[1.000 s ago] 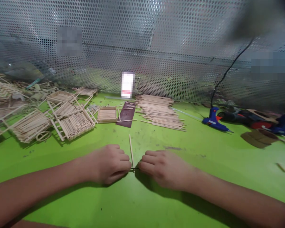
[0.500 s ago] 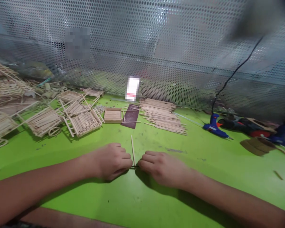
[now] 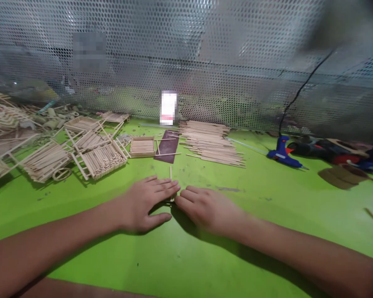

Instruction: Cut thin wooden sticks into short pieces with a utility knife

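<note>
My left hand (image 3: 146, 203) lies flat on the green table (image 3: 186, 256) with its fingers spread. My right hand (image 3: 205, 209) rests close by, its fingertips nearly meeting the left fingertips. Between them a thin wooden stick (image 3: 170, 174) points away from me, with its lower end hidden by my fingers. A short dark crosspiece (image 3: 168, 202) shows under my left hand's fingers. Neither hand visibly grips anything.
Beyond my hands lie a pile of loose wooden sticks (image 3: 209, 142), a dark mat (image 3: 167, 145), and stick-built frames with small wheels (image 3: 99, 160). A blue glue gun (image 3: 282, 154) stands at right, with tools behind it. Perforated metal mesh (image 3: 186, 49) closes the far side.
Both hands have let go of the small stick joint. My left fingers have straightened and spread, and the hands have slid slightly away from me. The upright stick now looks shorter and is partly hidden.
</note>
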`<state>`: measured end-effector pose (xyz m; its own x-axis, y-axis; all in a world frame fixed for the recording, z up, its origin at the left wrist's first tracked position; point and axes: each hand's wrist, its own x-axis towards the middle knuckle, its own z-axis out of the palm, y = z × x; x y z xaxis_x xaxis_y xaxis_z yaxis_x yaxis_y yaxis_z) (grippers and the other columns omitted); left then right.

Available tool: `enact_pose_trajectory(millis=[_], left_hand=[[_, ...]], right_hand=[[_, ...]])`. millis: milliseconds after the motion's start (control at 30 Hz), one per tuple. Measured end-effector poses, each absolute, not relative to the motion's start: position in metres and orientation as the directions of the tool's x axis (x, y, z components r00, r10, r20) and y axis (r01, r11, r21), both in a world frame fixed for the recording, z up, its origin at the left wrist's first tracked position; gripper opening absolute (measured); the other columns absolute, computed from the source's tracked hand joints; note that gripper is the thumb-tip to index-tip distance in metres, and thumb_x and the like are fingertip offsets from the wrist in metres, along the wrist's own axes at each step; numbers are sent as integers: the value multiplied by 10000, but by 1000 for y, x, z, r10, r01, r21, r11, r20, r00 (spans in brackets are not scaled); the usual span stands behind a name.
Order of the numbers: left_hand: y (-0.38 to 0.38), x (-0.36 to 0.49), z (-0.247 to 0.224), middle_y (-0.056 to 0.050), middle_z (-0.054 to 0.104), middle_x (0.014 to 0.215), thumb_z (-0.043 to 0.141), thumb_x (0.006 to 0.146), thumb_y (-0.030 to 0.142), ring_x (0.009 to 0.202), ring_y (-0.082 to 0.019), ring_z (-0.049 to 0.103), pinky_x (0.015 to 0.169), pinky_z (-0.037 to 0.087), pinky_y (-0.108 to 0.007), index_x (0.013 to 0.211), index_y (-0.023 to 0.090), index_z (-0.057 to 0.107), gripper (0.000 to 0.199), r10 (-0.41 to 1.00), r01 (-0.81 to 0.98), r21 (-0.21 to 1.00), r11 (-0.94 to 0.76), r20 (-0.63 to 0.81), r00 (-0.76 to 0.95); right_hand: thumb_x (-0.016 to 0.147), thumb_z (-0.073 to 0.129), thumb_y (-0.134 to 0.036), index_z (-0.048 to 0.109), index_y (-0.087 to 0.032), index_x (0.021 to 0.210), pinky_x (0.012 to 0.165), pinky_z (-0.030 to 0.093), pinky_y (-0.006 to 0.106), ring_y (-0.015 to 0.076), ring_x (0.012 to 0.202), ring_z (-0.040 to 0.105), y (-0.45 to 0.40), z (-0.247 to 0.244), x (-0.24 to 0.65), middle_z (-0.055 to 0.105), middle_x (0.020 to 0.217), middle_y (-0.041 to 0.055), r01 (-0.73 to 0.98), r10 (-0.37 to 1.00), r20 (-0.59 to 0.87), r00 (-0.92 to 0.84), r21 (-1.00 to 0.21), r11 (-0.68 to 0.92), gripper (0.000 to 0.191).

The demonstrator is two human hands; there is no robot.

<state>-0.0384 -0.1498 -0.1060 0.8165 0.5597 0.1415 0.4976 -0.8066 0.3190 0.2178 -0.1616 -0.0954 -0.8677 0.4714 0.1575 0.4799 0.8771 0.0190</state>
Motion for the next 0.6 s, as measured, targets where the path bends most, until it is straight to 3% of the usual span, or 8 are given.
enact_pose_trajectory(millis=[300, 600], left_hand=[[-146, -43, -102, -123, 536, 1569, 561, 1071, 406, 1454, -268, 548, 1277, 346, -591, 1534, 204, 543, 505, 577, 491, 406, -771, 117, 808], [-145, -45, -104, -131, 571, 1538, 587, 1056, 396, 1416, -276, 586, 1227, 434, -582, 1492, 198, 595, 479, 583, 471, 447, -761, 152, 798]], right_hand=[[959, 573, -80, 644, -141, 1115, 807, 505, 317, 218, 907, 626, -159, -99, 214, 716, 935, 82, 445, 429, 149, -891, 99, 890, 181], [938, 592, -73, 626, -164, 1052, 718, 465, 316, 211, 848, 599, -159, -94, 221, 680, 878, 47, 445, 432, 140, -891, 84, 892, 150]])
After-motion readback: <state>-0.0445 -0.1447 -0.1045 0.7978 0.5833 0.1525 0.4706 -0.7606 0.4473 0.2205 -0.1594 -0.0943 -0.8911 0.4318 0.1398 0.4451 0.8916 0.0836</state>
